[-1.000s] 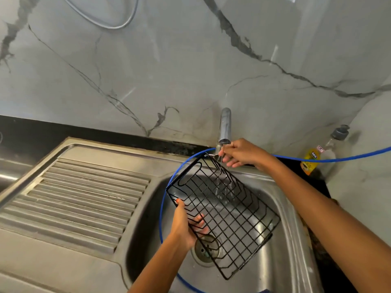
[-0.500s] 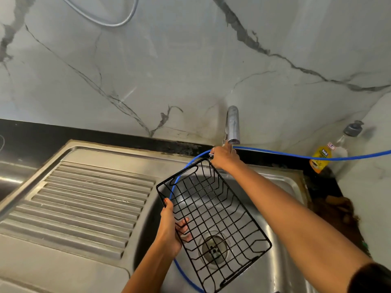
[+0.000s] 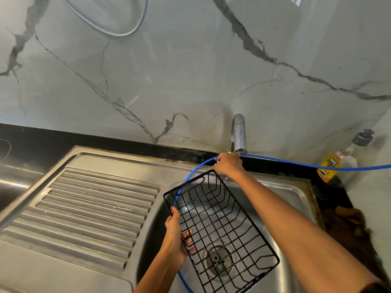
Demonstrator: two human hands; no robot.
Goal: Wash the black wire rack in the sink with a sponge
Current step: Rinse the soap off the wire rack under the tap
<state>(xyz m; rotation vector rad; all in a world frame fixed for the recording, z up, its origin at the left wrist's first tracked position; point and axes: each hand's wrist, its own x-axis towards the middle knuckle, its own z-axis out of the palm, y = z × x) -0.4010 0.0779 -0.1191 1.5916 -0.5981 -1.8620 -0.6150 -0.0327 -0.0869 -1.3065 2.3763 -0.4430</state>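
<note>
A: What fills the upper half of the frame?

B: A grey marble-look wall [image 3: 190, 70] with dark veins is seen there, with a loop of grey hose [image 3: 118, 28] hung at the top left. A black countertop strip [image 3: 84, 140] runs below it.

A: And the lower half?

B: A stainless steel sink unit is laid out: the ribbed drainboard [image 3: 88, 212] at the lower left, the sink basin [image 3: 285, 199] at the lower centre and right, with its drain [image 3: 220, 261] seen through the wire grid.

A: Where is the black wire rack [image 3: 220, 231] held?

B: It is held tilted over the basin, at the lower centre. Its left edge is gripped by the left hand [image 3: 175, 240], thumb on top and fingers curled under the wires.

A: And the right hand [image 3: 229, 164]?

B: It is placed at the base of the chrome tap [image 3: 239, 134], just above the rack's far corner. Its fingers appear curled around something there, but what is gripped cannot be told.

A: Anything smaller?

B: A blue hose [image 3: 296, 162] is run from the right edge past the tap and down into the basin. A clear dish soap bottle [image 3: 338, 159] with a yellow label is stood in the right corner.
</note>
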